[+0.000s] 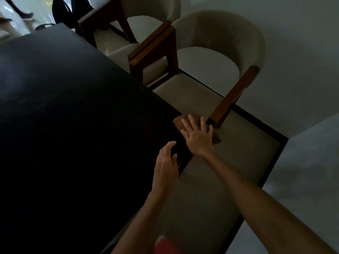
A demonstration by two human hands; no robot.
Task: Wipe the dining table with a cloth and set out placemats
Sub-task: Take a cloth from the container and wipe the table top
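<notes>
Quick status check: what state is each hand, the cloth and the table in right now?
Right hand: open, flat on the cloth.
Left hand: open, over the table edge, holding nothing.
Brown checked cloth: at the table edge, partly overhanging.
Dark rectangular dining table: no placemats in view.

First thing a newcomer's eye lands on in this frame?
The big dark table filling the left. At its right edge the right hand lies flat, fingers spread, on a brown cloth, with the left hand open beside it. Cream chairs with wooden arms stand behind.

Black table (73,107) — brown checked cloth (215,137) — cream chairs (216,39)
</notes>
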